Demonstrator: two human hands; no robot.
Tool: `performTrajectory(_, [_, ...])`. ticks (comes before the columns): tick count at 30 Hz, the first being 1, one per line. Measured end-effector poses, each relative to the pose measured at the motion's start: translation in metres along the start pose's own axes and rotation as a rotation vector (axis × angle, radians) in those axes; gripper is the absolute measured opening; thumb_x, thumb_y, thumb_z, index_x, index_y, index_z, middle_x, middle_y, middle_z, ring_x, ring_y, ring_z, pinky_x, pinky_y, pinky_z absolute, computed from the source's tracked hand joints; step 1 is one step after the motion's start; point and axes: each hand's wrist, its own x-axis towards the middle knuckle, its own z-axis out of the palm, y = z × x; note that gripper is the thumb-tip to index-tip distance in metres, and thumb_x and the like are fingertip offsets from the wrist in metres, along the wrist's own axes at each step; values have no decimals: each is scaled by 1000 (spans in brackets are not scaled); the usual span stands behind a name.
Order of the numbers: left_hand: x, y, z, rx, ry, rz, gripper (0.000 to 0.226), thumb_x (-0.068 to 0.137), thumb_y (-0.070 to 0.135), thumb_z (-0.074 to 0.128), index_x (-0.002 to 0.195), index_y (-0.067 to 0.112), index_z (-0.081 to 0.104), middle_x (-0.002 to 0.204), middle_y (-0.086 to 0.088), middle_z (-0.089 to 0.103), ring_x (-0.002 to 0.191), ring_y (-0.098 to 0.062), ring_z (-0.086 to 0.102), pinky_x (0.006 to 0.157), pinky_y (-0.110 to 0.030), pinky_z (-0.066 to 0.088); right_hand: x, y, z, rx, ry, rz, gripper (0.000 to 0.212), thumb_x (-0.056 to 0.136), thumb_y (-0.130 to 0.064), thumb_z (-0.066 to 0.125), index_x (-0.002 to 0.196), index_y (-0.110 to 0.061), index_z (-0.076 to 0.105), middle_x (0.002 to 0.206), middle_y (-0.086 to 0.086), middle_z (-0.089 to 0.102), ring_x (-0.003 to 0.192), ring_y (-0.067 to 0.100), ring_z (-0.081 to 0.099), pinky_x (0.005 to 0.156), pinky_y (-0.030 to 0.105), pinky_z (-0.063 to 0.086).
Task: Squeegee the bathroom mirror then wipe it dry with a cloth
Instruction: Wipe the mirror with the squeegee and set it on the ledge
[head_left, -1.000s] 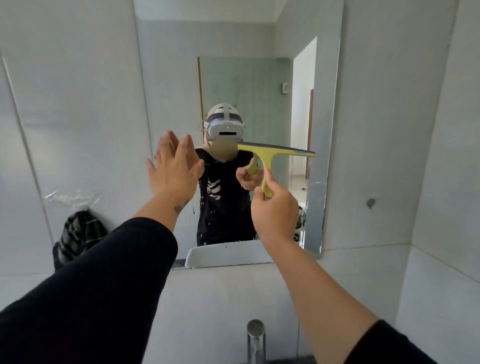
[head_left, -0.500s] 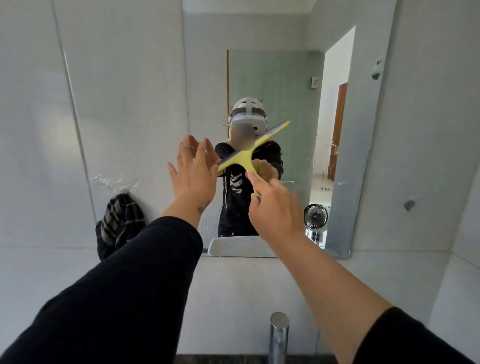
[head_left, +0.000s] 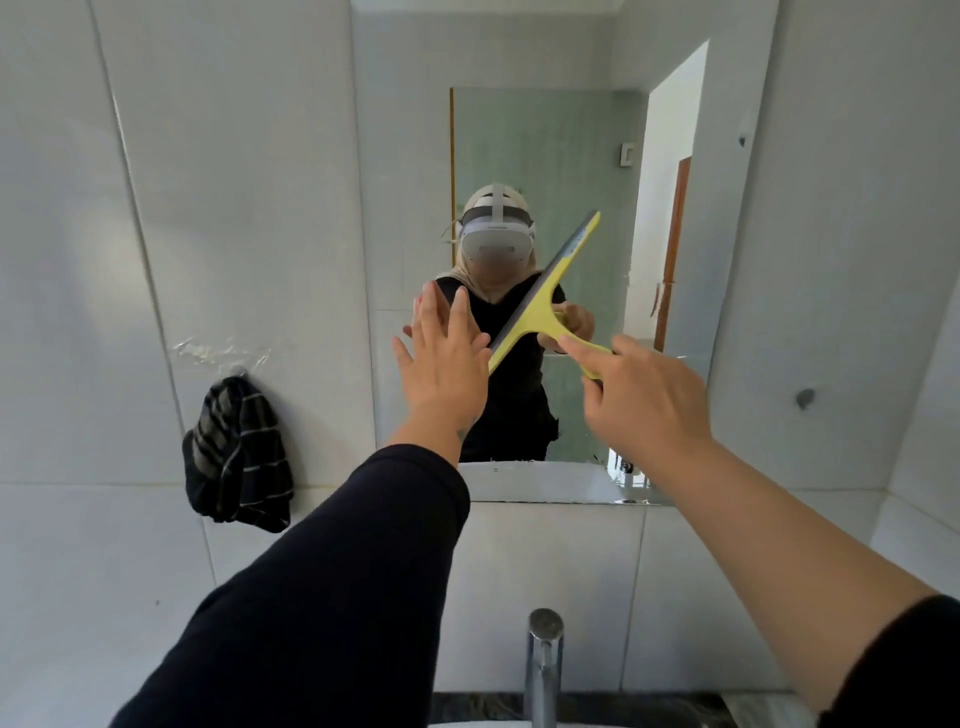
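gripping the yellow squeegee (head_left: 540, 296) in your right hand (head_left: 647, 400), its blade slants across the mirror (head_left: 571, 156); your left hand (head_left: 444, 371) stays out flat, fingers spread.

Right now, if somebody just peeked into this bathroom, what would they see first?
Probably the bright yellow squeegee, tilted slantwise in front of the mirror in the middle of the picture, held by the right hand. Next to it the left hand is spread open with its fingers up. A dark striped cloth hangs on the white wall to the left, and a shiny tap pokes up at the bottom.
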Motion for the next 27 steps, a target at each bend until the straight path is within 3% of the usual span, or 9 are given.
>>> performTrajectory(3, [2, 10, 5, 8, -9, 41, 62, 100, 38, 40, 152, 30, 7, 160, -3, -13, 148, -24, -8, 117, -56, 6, -6, 21, -1, -4, 25, 57, 49, 94, -27, 43, 137, -50, 37, 82, -6, 42, 66, 23, 44, 55, 28, 34])
performTrajectory(12, [3, 14, 22, 31, -48, 63, 64, 99, 39, 42, 152, 31, 7, 159, -5, -19, 147, -27, -11, 116, -55, 4, -29, 62, 14, 160, 89, 264, 45, 95, -32, 48, 137, -44, 41, 80, 2, 51, 67, 20, 45, 54, 27, 29])
performTrajectory(18, [4, 14, 23, 3, -39, 66, 63, 98, 37, 46, 151, 30, 12, 159, -6, -17, 147, -28, -10, 116, -57, 6, -43, 50, 38, 400, 142, 433, 45, 92, -28, 52, 135, -41, 47, 68, 3, 48, 60, 17, 41, 49, 26, 27])
performTrajectory(24, [3, 8, 17, -2, -28, 84, 60, 98, 39, 44, 150, 30, 16, 160, -5, -10, 148, -27, -3, 116, -57, 6, -56, 22, 57, 658, 179, 569, 44, 92, -24, 53, 135, -34, 50, 74, 4, 63, 60, 15, 47, 62, 27, 41])
performTrajectory(27, [2, -2, 12, 5, -9, 71, 58, 99, 40, 43, 150, 30, 17, 160, -4, -7, 148, -28, -1, 116, -58, 7, -57, 1, 60, 708, 168, 589, 44, 93, -24, 53, 136, -32, 49, 70, -2, 60, 59, 12, 48, 55, 17, 37])
